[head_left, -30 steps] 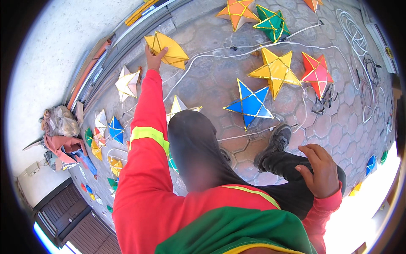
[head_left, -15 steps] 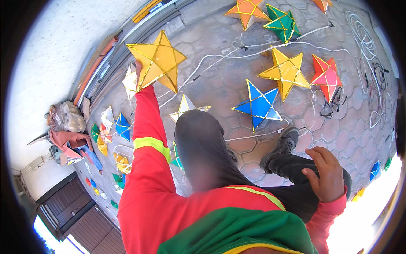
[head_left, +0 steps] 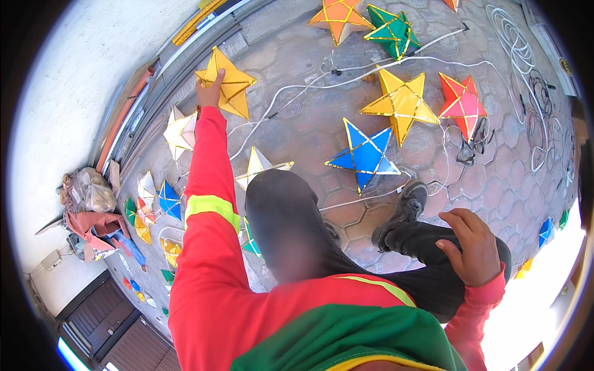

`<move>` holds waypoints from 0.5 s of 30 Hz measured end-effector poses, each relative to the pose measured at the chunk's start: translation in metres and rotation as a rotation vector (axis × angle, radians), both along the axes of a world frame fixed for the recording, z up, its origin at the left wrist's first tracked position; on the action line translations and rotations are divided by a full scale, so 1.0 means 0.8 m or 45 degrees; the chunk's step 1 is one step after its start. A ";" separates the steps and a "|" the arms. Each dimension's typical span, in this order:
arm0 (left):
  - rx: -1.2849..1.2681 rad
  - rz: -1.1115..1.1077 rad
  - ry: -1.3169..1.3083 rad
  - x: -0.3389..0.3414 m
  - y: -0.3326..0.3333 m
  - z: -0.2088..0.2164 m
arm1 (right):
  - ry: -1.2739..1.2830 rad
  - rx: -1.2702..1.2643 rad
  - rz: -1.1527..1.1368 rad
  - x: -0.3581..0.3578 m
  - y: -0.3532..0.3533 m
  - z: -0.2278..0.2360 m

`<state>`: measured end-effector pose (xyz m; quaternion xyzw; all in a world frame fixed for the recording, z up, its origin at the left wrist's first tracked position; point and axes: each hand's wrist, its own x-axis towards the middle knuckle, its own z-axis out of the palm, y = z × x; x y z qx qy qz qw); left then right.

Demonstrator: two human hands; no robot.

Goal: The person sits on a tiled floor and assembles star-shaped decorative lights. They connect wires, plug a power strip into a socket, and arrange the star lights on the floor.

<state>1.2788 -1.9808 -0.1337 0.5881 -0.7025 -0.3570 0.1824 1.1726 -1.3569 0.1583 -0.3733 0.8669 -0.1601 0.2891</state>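
Observation:
My left arm stretches out ahead, and my left hand [head_left: 210, 91] grips a yellow star lantern [head_left: 234, 85] with gold tinsel edging by one side. A white star lantern [head_left: 180, 132] lies beside that wrist. Over my right thigh, my right hand [head_left: 471, 248] rests with its fingers curved and apart, holding nothing. In front of my legs lie a blue star lantern [head_left: 364, 156], another yellow star lantern [head_left: 401, 104] and a red star lantern [head_left: 461, 104]. A second white star lantern [head_left: 260, 166] is partly hidden behind my left knee.
White cable [head_left: 356, 79] runs across the hexagonal paving among the lanterns, with a coil [head_left: 515, 46] at the far right. Orange [head_left: 341, 20] and green [head_left: 394, 32] star lanterns lie at the back. Pipes [head_left: 127, 117] and bags [head_left: 93, 188] line the left wall.
My left hand has turned and moved farther away with the yellow star lantern, which looks smaller and lower. The white lantern beside it shows more fully. My right hand stays over the thigh.

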 end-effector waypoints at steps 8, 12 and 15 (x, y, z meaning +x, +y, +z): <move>-0.428 0.399 -0.367 -0.079 0.027 -0.042 | -0.037 0.154 -0.085 -0.005 0.017 -0.007; -0.616 -0.128 -0.246 -0.129 0.073 -0.063 | 0.005 0.117 -0.083 -0.010 0.023 -0.005; -0.277 -0.554 0.007 -0.183 0.116 -0.094 | 0.004 0.113 -0.084 -0.011 0.025 -0.004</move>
